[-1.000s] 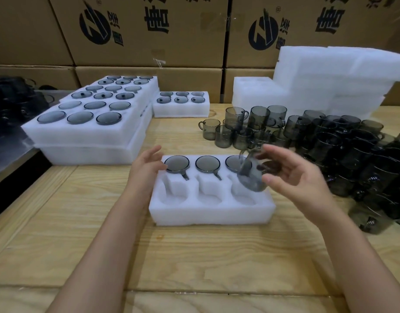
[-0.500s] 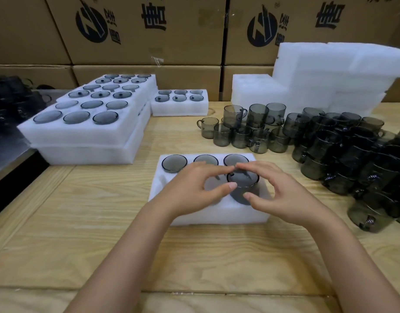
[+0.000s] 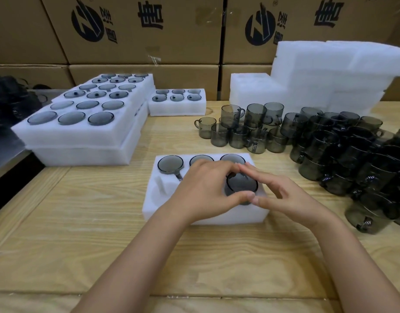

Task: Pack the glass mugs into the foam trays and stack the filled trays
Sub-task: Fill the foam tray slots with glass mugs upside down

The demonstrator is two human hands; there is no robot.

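Arching in from the lower frame, the left hand (image 3: 208,190) and right hand (image 3: 282,197) meet fingertip to fingertip, curled round a smoked-glass mug (image 3: 240,185), apparently gripping its rim. The mug sits in the near-right pocket of the centre-frame foam tray (image 3: 163,199) on the counter (image 3: 93,211).

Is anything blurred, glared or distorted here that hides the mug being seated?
Head view: wide-angle bowing bends the cardboard boxes; light soft, even, no strong glare; the mug between left hand and right hand reads clearly; loose mugs at right merge darkly.
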